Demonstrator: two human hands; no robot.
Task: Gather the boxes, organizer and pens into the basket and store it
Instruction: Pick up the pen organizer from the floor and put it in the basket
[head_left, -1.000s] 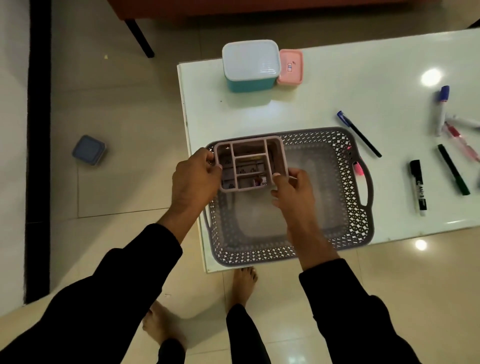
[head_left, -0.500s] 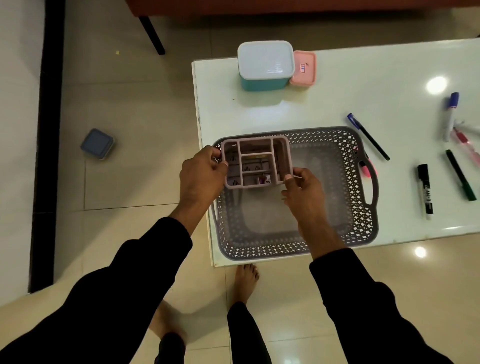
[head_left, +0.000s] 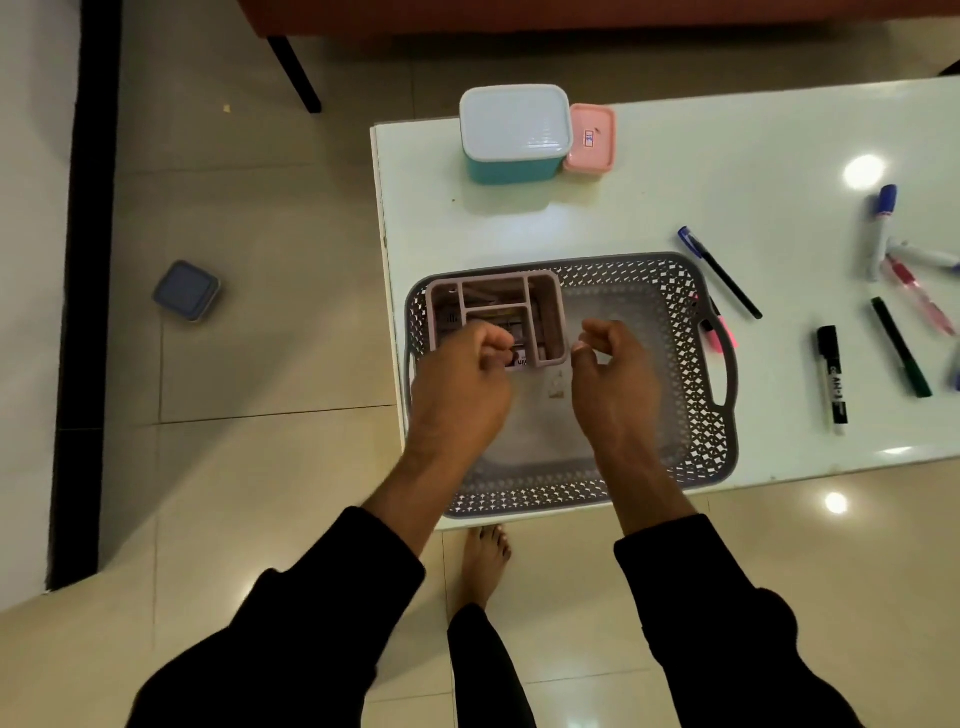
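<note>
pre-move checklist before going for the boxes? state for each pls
1. Pink organizer inside grey basket, far-left corner: ok.
2. Left hand off the organizer: cannot tell, its curled fingers overlap the near edge.
3. Right hand free: ok, loosely curled, holds nothing.
4. Teal box and small pink box on the table, lids on: ok.
5. Room left in basket: ok, right part bare.
6. All boxes on the table: not ok, blue box lies on the floor.

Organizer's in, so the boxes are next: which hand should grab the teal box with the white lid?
Probably left: the left hand hovers over the basket's left end, roughly below the teal box with the white lid.
</note>
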